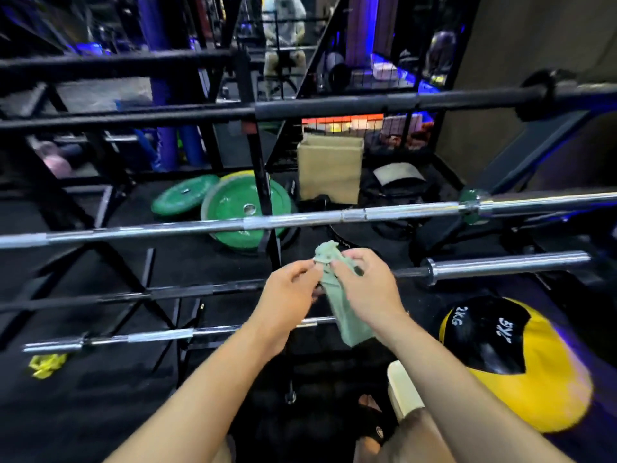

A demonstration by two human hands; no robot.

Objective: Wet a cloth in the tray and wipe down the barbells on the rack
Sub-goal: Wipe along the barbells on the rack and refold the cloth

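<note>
A pale green cloth [344,315] hangs between my hands in the middle of the view. My left hand [287,295] pinches its upper edge from the left, and my right hand [364,285] grips its bunched top from the right. Several barbells lie across the black rack in front of me: a black bar [334,110] at the top, a long chrome bar [300,220] below it, a darker bar [500,265] just behind my hands and a short chrome bar [160,335] lowest. The cloth hangs in front of the lower bars without touching them. No tray is in view.
Green weight plates [233,202] lie on the black floor behind the rack beside a tan box [329,168]. A yellow and black medicine ball [514,359] sits at the right. A yellow rag [46,364] lies at the lower left. A white object [402,389] stands by my leg.
</note>
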